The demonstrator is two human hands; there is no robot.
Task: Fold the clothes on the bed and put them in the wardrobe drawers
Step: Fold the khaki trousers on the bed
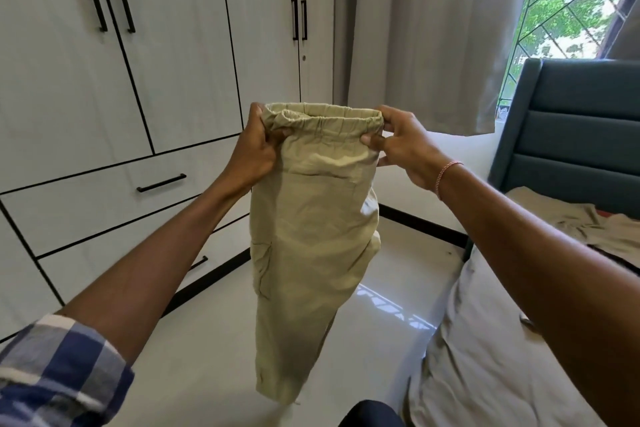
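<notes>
**Trousers held up by the waistband, in the air between wardrobe and bed**

The trousers [311,236] hang straight down from both hands, out in front of the person and above the floor [214,357]. They touch neither the bed [485,340] on the right nor the wardrobe [156,62] on the left. The waistband [329,118] is stretched sideways between the hands, and the rest of the cloth falls below them.

The left hand [258,149] grips the left end of the waistband, its fingers curled round behind the cloth and its thumb pressed on the front. The right hand [405,146] pinches the right end, thumb in front and fingers wrapped over the edge. Both grips are closed tight on the fabric. A thin thread band [446,177] circles the right wrist, and a blue checked sleeve [59,367] covers the left forearm near the elbow.

The trousers are pale khaki and creased, with a gathered elastic waist. They appear to be doubled lengthwise, one leg lying over the other, with a pocket flap showing on the left side. The leg ends hang lowest, close to the bottom of the view.

Behind them, the wardrobe has white doors with black handles and a drawer [104,204] below, which is closed. Another light garment [554,218] lies crumpled on the bed near the dark headboard [571,135]. A grey curtain [433,28] hangs beside the window [581,0].
</notes>
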